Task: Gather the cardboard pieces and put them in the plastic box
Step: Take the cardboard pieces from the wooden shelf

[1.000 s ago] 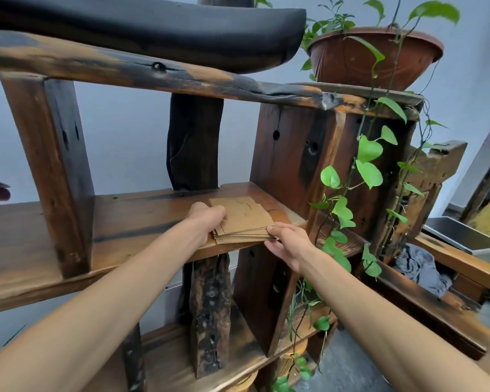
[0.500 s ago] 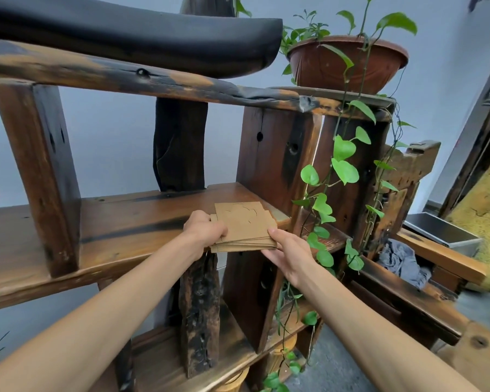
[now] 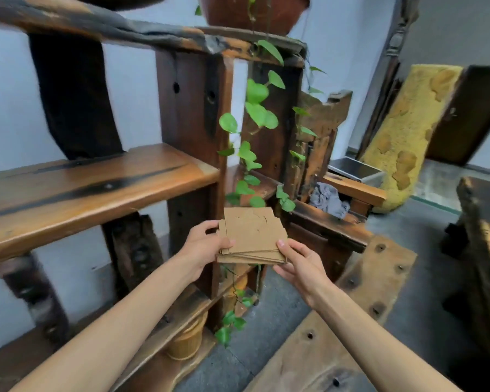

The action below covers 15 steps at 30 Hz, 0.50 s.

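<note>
A stack of several brown cardboard pieces [image 3: 252, 236] hangs in the air in front of the wooden shelf [image 3: 91, 190], held flat between both hands. My left hand [image 3: 207, 244] grips its left edge with the thumb on top. On the right front corner, my right hand [image 3: 296, 261] holds the stack, thumb above and fingers below. A grey plastic box [image 3: 357, 172] sits on a wooden ledge further right, past the trailing plant.
A vine with green leaves [image 3: 255, 114] hangs from a brown pot [image 3: 252, 12] just behind the stack. A grey cloth [image 3: 328, 200] lies on the low bench. A bolted wooden plank [image 3: 359, 315] leans at lower right, and a dark wooden bench [image 3: 481, 241] stands at far right.
Both hands have lifted the cardboard stack off the middle shelf board and carried it right and down, clear of the shelf. The view has swung right.
</note>
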### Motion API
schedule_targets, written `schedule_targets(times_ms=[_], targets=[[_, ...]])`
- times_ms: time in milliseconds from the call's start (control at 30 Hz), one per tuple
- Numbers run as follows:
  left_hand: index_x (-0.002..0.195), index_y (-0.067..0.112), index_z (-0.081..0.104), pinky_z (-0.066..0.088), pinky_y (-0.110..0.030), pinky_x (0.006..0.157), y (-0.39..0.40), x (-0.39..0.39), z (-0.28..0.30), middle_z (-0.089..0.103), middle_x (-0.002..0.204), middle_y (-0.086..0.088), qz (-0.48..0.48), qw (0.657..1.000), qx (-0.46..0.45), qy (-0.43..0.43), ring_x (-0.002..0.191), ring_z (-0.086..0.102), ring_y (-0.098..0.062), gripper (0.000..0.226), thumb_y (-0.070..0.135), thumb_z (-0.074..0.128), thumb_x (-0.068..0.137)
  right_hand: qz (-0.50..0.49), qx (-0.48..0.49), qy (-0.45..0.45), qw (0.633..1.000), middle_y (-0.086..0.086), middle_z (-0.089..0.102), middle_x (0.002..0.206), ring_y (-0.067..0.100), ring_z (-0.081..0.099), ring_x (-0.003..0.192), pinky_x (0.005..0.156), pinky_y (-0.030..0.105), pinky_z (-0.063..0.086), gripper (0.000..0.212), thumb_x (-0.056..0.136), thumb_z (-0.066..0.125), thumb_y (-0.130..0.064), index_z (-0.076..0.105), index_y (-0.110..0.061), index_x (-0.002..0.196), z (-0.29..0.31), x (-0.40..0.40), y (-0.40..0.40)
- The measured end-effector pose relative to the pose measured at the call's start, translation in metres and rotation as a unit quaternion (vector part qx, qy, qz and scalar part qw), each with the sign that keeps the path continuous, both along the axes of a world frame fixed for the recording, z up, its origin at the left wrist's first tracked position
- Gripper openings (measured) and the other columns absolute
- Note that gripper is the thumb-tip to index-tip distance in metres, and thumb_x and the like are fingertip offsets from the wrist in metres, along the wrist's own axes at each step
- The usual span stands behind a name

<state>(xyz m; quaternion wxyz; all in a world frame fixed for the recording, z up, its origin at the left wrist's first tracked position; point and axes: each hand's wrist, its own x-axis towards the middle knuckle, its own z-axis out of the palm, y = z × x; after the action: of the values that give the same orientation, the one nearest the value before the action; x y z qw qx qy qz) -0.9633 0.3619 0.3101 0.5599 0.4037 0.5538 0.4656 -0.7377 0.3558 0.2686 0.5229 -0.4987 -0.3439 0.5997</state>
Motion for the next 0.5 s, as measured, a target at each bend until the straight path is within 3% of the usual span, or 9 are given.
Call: schedule_targets(times_ms=[100, 167, 200, 267, 333, 400, 500], targets=[[0.126, 0.020, 0.058, 0.062, -0.034, 0.070, -0.015, 0.044, -0.025, 0.077, 0.109, -0.014, -0.073, 0.997, -0.012, 0.007, 0.091, 0.075, -0.019, 0.054, -0.009, 0.073, 0.083, -0.019, -0.018, -0.042, 0.999, 0.001, 0.080, 0.108, 0.016, 0.075, 0.104, 0.080, 0.027, 0.057, 0.035, 0.094, 0.070, -0.034, 0.067, -0.017, 0.124, -0.026, 0.045, -0.043], [0.123, 0.019, 0.059, 0.063, -0.045, 0.083, -0.025, 0.076, -0.040, 0.077, 0.106, -0.014, -0.111, 0.994, -0.021, 0.011, 0.092, 0.075, -0.024, 0.052, -0.013, 0.070, 0.084, -0.052, -0.032, -0.059, 0.996, -0.001, 0.079, 0.109, 0.015, 0.073, 0.108, 0.077, 0.026, 0.057, 0.031, 0.094, 0.070, -0.036, 0.071, -0.018, 0.119, -0.036, 0.074, -0.072], [0.122, 0.019, 0.059, 0.063, -0.045, 0.082, -0.030, 0.091, -0.047, 0.078, 0.101, -0.012, -0.129, 0.991, -0.025, 0.014, 0.087, 0.076, -0.021, 0.050, -0.013, 0.070, 0.084, -0.071, -0.038, -0.064, 0.995, -0.001, 0.079, 0.110, 0.016, 0.072, 0.111, 0.075, 0.025, 0.058, 0.031, 0.093, 0.071, -0.035, 0.072, -0.017, 0.118, -0.041, 0.088, -0.086], [0.121, 0.019, 0.060, 0.064, -0.031, 0.061, -0.040, 0.122, -0.056, 0.078, 0.093, -0.007, -0.167, 0.985, -0.033, 0.015, 0.071, 0.076, -0.012, 0.049, -0.013, 0.069, 0.085, -0.114, -0.048, -0.064, 0.990, 0.002, 0.078, 0.115, 0.019, 0.070, 0.114, 0.073, 0.024, 0.058, 0.029, 0.093, 0.072, -0.033, 0.073, -0.016, 0.117, -0.046, 0.114, -0.114], [0.122, 0.020, 0.059, 0.058, -0.024, 0.051, -0.051, 0.150, -0.064, 0.077, 0.095, -0.005, -0.197, 0.980, -0.038, 0.018, 0.073, 0.075, -0.012, 0.049, -0.011, 0.069, 0.086, -0.148, -0.054, -0.066, 0.985, 0.005, 0.076, 0.118, 0.019, 0.070, 0.113, 0.075, 0.024, 0.059, 0.027, 0.093, 0.072, -0.032, 0.073, -0.017, 0.116, -0.049, 0.135, -0.139], [0.126, 0.020, 0.058, 0.062, -0.031, 0.061, -0.063, 0.176, -0.068, 0.077, 0.100, -0.006, -0.226, 0.973, -0.043, 0.024, 0.085, 0.073, -0.017, 0.052, -0.010, 0.070, 0.086, -0.174, -0.063, -0.068, 0.980, 0.006, 0.076, 0.118, 0.020, 0.071, 0.112, 0.074, 0.023, 0.058, 0.028, 0.094, 0.071, -0.031, 0.072, -0.017, 0.117, -0.053, 0.155, -0.162], [0.134, 0.015, 0.055, 0.059, -0.052, 0.092, -0.084, 0.211, -0.074, 0.075, 0.110, -0.015, -0.262, 0.963, -0.046, 0.033, 0.102, 0.072, -0.031, 0.057, -0.011, 0.070, 0.086, -0.206, -0.073, -0.062, 0.974, 0.005, 0.077, 0.117, 0.020, 0.072, 0.110, 0.070, 0.021, 0.058, 0.031, 0.094, 0.071, -0.030, 0.070, -0.015, 0.121, -0.062, 0.182, -0.199]])
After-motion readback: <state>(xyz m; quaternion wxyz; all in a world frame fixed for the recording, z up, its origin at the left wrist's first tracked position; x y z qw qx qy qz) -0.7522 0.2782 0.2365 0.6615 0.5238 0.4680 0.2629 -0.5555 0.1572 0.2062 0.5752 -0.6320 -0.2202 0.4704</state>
